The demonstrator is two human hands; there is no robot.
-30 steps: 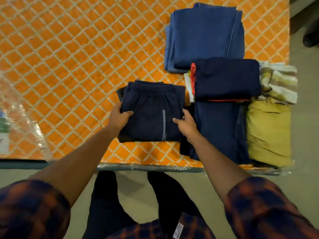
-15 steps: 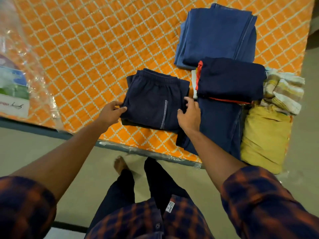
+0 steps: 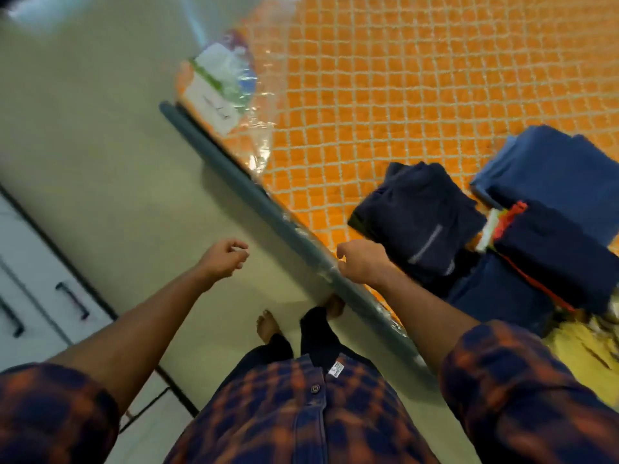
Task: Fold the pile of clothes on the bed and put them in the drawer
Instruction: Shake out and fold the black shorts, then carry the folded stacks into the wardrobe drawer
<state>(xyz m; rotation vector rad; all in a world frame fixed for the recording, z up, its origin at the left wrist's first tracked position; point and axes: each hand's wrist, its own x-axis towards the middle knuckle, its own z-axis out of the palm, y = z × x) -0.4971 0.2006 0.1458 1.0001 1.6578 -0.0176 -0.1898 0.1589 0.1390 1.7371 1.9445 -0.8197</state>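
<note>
The left hand (image 3: 224, 262) was held in the air above the pale floor (image 3: 100, 145), its fingers curled in towards the thumb with nothing gripped. The right hand (image 3: 360, 266) was bunched into a loose fist over the grey edge of the bed (image 3: 268, 211), likewise holding nothing. The folded dark navy shorts with a grey side stripe (image 3: 422, 219) were laid on the orange quilt with white lattice stitching (image 3: 385, 95), at two o'clock from the right hand and apart from it. More folded clothes were set just beside the shorts at three o'clock: a mid-blue garment (image 3: 556, 172), a navy garment with red trim (image 3: 556, 259) and, at four o'clock, a yellow cloth (image 3: 586, 349). White drawers with dark bar handles (image 3: 37, 296) were seen at nine o'clock in the view. A crumpled clear plastic bag (image 3: 227, 92) was lying on the bed's edge at eleven o'clock.
</note>
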